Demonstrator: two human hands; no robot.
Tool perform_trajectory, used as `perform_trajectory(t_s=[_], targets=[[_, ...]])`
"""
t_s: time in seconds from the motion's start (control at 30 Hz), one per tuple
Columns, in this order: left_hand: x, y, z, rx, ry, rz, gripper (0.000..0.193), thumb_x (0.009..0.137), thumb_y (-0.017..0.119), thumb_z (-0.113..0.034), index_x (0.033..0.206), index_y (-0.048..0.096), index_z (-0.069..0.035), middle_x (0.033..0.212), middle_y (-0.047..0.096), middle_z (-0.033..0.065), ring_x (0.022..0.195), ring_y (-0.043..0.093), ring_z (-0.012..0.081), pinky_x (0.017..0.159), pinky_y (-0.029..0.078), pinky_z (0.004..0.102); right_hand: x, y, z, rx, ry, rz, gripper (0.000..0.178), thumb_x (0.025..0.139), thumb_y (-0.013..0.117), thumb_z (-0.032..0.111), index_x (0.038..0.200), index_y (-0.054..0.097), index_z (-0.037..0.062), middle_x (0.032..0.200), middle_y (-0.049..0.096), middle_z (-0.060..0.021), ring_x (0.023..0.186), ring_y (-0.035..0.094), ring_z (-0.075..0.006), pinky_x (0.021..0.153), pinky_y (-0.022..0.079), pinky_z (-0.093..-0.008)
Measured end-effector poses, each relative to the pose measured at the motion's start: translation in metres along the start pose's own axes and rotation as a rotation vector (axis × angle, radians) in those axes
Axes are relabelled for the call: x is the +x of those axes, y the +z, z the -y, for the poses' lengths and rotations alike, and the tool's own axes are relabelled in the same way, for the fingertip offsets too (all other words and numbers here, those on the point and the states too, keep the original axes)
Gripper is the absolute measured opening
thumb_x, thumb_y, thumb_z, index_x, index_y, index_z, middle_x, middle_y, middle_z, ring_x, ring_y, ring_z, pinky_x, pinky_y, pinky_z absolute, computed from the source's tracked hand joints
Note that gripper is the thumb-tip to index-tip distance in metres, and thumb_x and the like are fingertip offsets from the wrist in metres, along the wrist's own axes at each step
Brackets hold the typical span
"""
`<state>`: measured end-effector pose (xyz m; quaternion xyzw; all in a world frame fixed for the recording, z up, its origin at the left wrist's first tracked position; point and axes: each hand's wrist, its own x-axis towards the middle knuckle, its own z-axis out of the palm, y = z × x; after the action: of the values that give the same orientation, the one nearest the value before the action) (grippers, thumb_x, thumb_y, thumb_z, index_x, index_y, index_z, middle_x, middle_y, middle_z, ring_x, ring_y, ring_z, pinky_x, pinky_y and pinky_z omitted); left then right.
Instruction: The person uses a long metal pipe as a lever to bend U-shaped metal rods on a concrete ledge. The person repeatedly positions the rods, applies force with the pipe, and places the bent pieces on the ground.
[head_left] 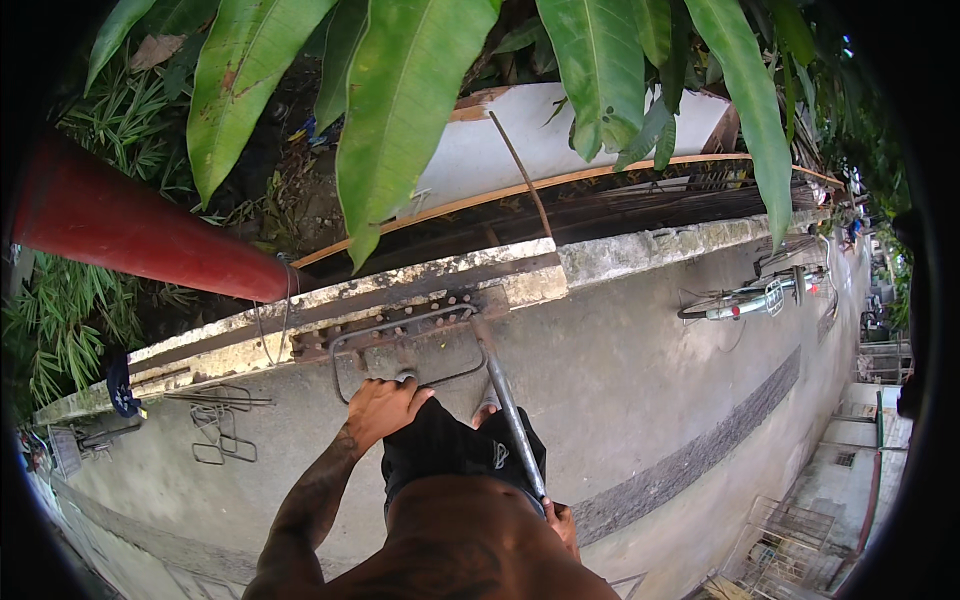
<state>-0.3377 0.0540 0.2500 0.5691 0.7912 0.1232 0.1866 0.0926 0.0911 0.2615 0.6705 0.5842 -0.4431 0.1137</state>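
My left hand (388, 408) is closed over the near side of a bent metal rod (452, 378), which forms a rounded rectangular loop. The loop's far side lies along a rusty metal plate with upright pegs (400, 318), set on the edge of a low wall. My right hand (562, 527), by my right hip, is wrapped round the near end of a long grey metal pipe (512, 410). The pipe slants away to the right end of the pegged plate, meeting the rod there. Its far end's exact fit on the rod is too small to tell.
Large green leaves (410, 110) hang close overhead. A red post (150, 225) leans in at the left. More bent rod frames (222, 425) lie on the concrete ground to the left. A bicycle (745, 300) stands near the wall (650, 248) at the right.
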Motion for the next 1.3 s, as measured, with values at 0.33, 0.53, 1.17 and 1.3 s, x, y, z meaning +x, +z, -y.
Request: perform_trajectory(t_s=[0.33,0.53,1.17,1.3], targets=[[-0.003,0.01,-0.007,0.03,-0.054,-0.073,0.048,0.099,0.053,-0.049,0.084,0.069,-0.006,0.063,0.066,0.0151,0.061,0.068,0.0364,0.064,0.055,0.0485,-0.001,0.018,-0.017,0.014,-0.019,-0.008,0.064,0.097,0.05,0.061,0.089,0.07,0.0007,0.067,0.064,-0.0173,0.065,0.063,-0.0298,0.066,0.048,-0.0441],[-0.004,0.005,0.003,0.007,-0.047,-0.034,0.048,0.1,0.052,-0.049,0.086,0.068,-0.006,0.072,0.069,0.0196,0.07,0.069,0.0402,0.068,0.054,0.0506,-0.013,0.1,-0.04,0.275,0.124,0.083,0.069,0.095,0.049,0.066,0.081,0.068,0.0011,0.069,0.065,-0.0211,0.073,0.067,-0.0416,0.068,0.049,-0.0471],[0.009,-0.031,-0.069,-0.606,0.024,-0.255,0.042,0.102,0.055,-0.035,0.078,0.059,-0.002,0.064,0.059,0.023,0.066,0.061,0.0468,0.059,0.047,0.0514,-0.034,-0.126,0.038,-0.213,-0.352,-0.483,0.055,0.082,0.079,0.047,0.068,0.052,0.0005,0.051,0.045,-0.0151,0.045,0.044,-0.032,0.047,0.037,-0.0436],[-0.009,0.024,-0.073,-0.493,-0.25,-0.21,0.042,0.102,0.055,-0.036,0.079,0.06,-0.002,0.067,0.062,0.0232,0.069,0.062,0.0469,0.064,0.049,0.0544,0.043,-0.148,0.022,-0.417,-0.409,-0.382,0.054,0.079,0.08,0.052,0.068,0.058,0.0034,0.052,0.053,-0.0147,0.051,0.057,-0.0392,0.05,0.044,-0.0454]])
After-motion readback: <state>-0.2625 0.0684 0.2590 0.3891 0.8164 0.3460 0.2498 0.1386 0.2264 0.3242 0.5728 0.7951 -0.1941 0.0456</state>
